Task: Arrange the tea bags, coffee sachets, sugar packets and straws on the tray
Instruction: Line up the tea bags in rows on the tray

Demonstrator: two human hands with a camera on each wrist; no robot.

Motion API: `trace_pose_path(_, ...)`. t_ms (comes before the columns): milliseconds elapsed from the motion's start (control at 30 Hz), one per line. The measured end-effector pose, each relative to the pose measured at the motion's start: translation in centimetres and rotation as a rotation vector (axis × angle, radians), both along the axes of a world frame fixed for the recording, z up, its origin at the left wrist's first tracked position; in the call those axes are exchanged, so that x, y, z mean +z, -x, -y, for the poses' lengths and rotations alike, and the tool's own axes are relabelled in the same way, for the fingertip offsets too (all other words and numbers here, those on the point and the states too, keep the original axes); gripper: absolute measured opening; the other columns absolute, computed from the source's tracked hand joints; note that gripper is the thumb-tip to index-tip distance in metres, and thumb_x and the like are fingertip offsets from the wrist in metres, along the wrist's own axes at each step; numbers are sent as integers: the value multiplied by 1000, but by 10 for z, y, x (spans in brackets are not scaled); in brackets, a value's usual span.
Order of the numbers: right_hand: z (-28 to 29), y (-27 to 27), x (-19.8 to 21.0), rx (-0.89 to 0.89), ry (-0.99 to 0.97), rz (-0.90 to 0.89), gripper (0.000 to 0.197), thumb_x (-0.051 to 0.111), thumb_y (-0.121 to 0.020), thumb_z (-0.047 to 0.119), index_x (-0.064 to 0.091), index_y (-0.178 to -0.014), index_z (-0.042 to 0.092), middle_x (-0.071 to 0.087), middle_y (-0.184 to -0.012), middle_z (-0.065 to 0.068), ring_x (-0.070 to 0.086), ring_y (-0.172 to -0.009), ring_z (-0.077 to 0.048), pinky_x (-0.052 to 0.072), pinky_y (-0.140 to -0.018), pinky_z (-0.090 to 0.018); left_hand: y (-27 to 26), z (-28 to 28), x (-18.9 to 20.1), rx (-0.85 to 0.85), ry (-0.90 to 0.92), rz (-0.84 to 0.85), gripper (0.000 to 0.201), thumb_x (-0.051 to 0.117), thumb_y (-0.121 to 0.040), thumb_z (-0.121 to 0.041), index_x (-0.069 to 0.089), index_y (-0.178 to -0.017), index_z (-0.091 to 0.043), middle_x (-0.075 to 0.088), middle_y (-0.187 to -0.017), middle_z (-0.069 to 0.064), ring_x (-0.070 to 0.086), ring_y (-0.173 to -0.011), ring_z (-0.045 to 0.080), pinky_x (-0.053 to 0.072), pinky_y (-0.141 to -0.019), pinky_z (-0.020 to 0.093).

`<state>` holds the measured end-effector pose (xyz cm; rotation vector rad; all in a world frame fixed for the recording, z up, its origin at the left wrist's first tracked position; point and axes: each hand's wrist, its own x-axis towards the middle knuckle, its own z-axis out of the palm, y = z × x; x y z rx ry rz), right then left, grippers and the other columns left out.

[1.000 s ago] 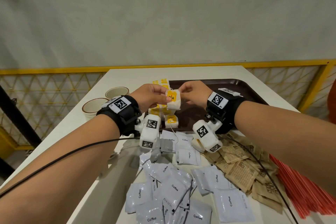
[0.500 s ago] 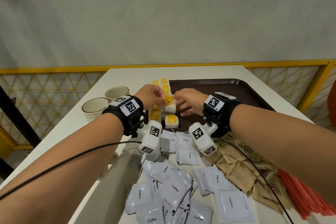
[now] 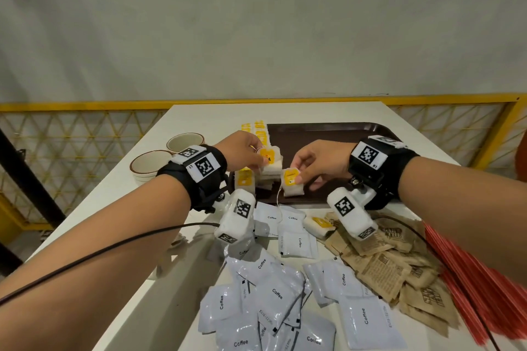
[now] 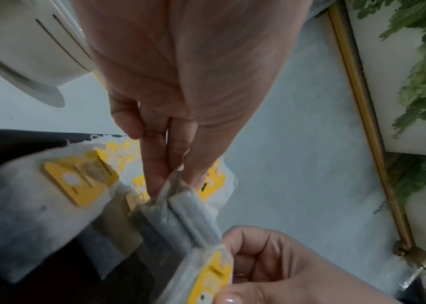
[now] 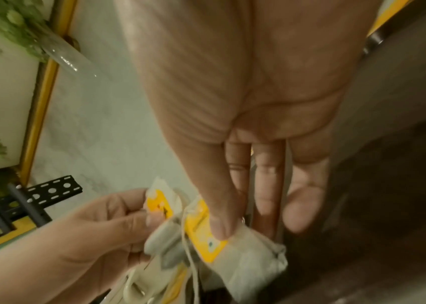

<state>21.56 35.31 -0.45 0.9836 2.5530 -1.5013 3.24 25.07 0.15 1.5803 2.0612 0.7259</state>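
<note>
A: From the head view, where are the tea bags?

B: The left hand pinches one tea bag over the brown tray; the right hand pinches another tea bag at the tray's near edge.

A: And the left wrist view?

B: Fingertips clamp a bag's top.

A: Right wrist?

B: The thumb presses the yellow tag.
</note>
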Motion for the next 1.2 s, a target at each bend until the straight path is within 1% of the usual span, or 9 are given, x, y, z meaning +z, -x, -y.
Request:
trace_pose_path(100, 2, -6, 6, 19, 59, 9, 13, 66, -85, 1, 63, -91, 12, 65, -82, -1, 64, -80, -16, 57, -76, -32, -4, -1, -3, -27, 85, -84, 15, 70, -83, -15, 58, -92, -12, 61, -70, -2, 58, -49, 0, 40, -46, 7)
trace_pose_path(167, 4, -7, 7, 17, 114, -2, 12, 63, -87, 0, 62, -92, 11, 65, -86, -4, 64, -82, -18, 57, -75, -32, -7, -2, -5, -33, 124, -149, 21, 71, -82, -15, 59, -99, -13, 60, -77, -1, 58, -57, 4, 38, -46, 5)
trace_pose_path(300, 11, -1, 10, -8, 210, -63, 11, 59, -90, 0, 60, -95, 9, 66, -92, -10, 65, -83, -20, 57, -73, -31, -8, -5, -8, -19, 141, -349, 26, 69, -84, -24, 64, -106, -12, 55, -96, -1, 50, -86, 15, 39, -73, 22)
trace_pose_path(500, 27, 24, -1, -42, 93, -61, 9, 59, -91, 2, 58, -91, 11, 63, -85, -11, 62, -72, -16, 56, -63, -28, -6, -7, -10, -26, 181, -363, 11, 65, -86, -24, 62, -93, -16, 58, -95, 1, 51, -84, 15, 40, -66, 22)
trace_pose_path(600, 29, 32, -9, -82, -68, -62, 12, 66, -87, 6, 57, -83, 11, 60, -80, -10, 62, -69, -17, 58, -70, -34, -5, -5, -7, -23, 133, -318, 15, 70, -83, -26, 60, -91, -19, 56, -89, -4, 52, -84, 13, 42, -73, 25)
trace_pose_path(733, 29, 27, -4, -130, -218, -80, 22, 77, -80, 16, 55, -83, 11, 62, -79, -7, 62, -72, -17, 60, -68, -33, 7, 4, -1, 93, -28, -160, 16, 76, -77, -16, 63, -87, -16, 60, -81, -4, 58, -85, 16, 50, -83, 32)
trace_pose_path(900, 24, 17, -4, -74, -156, -31, 25, 78, -76, 5, 54, -80, 7, 64, -72, -10, 67, -64, -15, 60, -66, -31, 8, 16, -4, 18, 10, -189, 9, 72, -82, -19, 72, -88, -12, 65, -86, -3, 59, -84, 13, 50, -84, 29)
trace_pose_path(1067, 31, 28, -14, -101, -82, -119, 21, 73, -78, -4, 55, -72, 5, 65, -65, -13, 66, -53, -12, 58, -59, -23, -1, 8, -13, 59, -22, -250, 10, 76, -78, -24, 70, -84, -21, 59, -80, -8, 59, -87, 13, 48, -80, 27)
trace_pose_path(1200, 33, 31, -23, -138, -77, -92, 22, 76, -79, 2, 57, -68, 5, 64, -67, -12, 65, -60, -18, 59, -66, -28, -5, 1, -12, 42, 57, -349, 15, 69, -81, -20, 64, -71, -29, 55, -78, -15, 57, -90, 14, 48, -92, 37)
